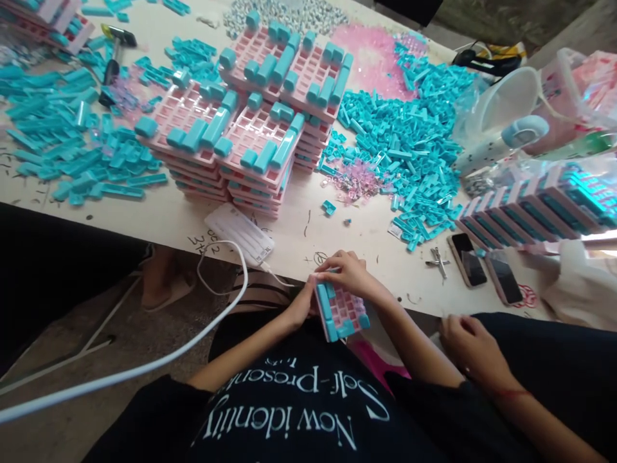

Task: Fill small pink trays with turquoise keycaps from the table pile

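Close to my body, at the table's front edge, I hold a small pink grid panel (345, 308) with turquoise key-like caps along its sides. My left hand (303, 303) grips its left edge, the thumb side near the top corner. Across the top edge lies my right hand (348, 272), its fingers bent over the panel and covering that end. Whether a small part sits between the fingertips is hidden. Beyond my hands rise stacks of similar pink panels (258, 128) with turquoise caps on top.
Loose turquoise pieces (409, 128) lie heaped on the table, with pink clear bits (359, 180) beside them. A white power bank (240, 233) with a cable, a hammer (116, 58), two phones (467, 259) and a row of panels (535, 202) are around. Another person's hand (475, 347) is at right.
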A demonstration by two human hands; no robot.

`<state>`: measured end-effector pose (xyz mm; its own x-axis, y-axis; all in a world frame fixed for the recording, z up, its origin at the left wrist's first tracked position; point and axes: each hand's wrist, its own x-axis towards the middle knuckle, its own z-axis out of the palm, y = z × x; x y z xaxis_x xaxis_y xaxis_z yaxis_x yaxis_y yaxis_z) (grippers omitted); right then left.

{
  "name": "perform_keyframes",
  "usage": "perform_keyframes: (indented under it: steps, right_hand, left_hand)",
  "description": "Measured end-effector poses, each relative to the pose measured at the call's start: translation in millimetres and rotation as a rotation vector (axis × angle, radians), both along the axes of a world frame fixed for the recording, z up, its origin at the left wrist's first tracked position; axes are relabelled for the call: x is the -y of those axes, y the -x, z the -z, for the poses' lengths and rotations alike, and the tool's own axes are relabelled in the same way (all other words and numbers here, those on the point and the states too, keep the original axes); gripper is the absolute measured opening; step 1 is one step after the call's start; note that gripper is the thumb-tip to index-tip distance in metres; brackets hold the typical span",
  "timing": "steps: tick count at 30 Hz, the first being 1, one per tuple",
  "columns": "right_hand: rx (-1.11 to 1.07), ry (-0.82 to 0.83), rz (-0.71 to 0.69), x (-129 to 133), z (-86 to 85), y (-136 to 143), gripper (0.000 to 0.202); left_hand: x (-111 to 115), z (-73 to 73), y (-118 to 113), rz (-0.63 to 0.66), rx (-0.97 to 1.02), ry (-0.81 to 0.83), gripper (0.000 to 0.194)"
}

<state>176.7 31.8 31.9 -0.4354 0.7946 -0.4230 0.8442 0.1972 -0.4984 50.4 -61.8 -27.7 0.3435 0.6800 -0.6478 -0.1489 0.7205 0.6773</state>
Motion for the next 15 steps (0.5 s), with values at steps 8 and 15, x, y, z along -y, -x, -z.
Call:
perform_keyframes:
  steps: [8,15]
  right_hand:
    - [-0.178,0.173,0.031,26,0.6,-6,0.028]
    - [-0.443,0.458,0.088,35,-14.4,-20,0.024]
  left_hand:
    - [7,18.7,10,-0.012,0.093,-0.281,0.082]
    - [3,0.2,29,0.32,-0.158,-0.568,0.051]
